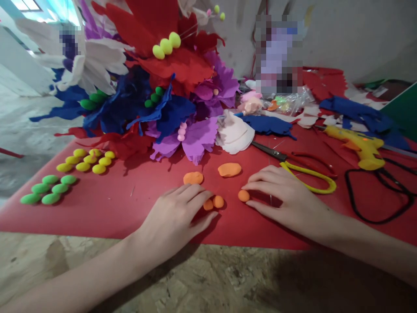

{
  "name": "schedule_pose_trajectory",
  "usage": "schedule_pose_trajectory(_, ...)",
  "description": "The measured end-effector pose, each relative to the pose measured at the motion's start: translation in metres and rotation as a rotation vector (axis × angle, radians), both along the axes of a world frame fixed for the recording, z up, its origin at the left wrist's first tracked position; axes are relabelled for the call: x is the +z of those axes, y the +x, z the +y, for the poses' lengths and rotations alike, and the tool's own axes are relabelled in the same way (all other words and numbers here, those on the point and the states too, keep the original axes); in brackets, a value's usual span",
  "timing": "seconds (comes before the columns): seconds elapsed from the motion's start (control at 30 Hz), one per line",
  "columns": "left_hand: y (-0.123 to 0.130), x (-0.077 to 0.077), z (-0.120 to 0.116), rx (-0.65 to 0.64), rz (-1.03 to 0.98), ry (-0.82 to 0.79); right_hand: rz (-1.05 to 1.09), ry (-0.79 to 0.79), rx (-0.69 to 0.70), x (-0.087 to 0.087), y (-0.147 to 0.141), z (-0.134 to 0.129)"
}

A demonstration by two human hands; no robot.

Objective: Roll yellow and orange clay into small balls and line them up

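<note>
My right hand (283, 198) pinches a small orange clay ball (243, 196) between thumb and fingertips, low over the red tabletop (156, 221). Two more orange clay balls (219, 201) lie side by side in the gap between the thumb and fingers of my left hand (177, 208). That hand rests on the table with its thumb held apart, and its index finger partly covers one ball. Just beyond its knuckles sits a lump of orange clay (193, 178). A longer, flattened orange clay piece (230, 169) lies farther back, between the two hands.
Yellow clay ovals (83, 166) and green clay ovals (51, 198) stand in rows at left. Large red paper flowers (176, 65) and other coloured ones fill the back left. Scissors (309, 178) and a yellow glue gun (358, 143) with a black cord lie at right.
</note>
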State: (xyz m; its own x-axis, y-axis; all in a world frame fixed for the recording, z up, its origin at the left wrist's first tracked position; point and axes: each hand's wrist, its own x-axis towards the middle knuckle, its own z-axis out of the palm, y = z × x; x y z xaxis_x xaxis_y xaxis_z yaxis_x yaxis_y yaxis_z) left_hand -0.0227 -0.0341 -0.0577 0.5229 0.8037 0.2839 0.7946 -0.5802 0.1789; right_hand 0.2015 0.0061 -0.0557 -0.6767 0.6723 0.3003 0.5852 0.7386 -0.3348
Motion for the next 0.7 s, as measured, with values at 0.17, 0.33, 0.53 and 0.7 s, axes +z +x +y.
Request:
schedule_pose_trajectory(0.17, 0.003, 0.0, 0.0, 0.005, -0.008, 0.013, -0.018, 0.017, 0.04, 0.003, -0.013, 0.0)
schedule_pose_trajectory(0.33, 0.003, -0.002, 0.001, 0.012, -0.036, -0.004, -0.038, 0.038, 0.064, 0.0, -0.021, 0.001)
schedule_pose_trajectory(0.53, 0.002, -0.004, 0.004, -0.009, -0.026, 0.008, -0.037, 0.069, 0.088, -0.002, -0.025, 0.001)
schedule_pose_trajectory(0.7, 0.003, -0.003, 0.002, -0.003, -0.033, -0.012, -0.048, 0.056, 0.082, -0.001, -0.025, 0.001)
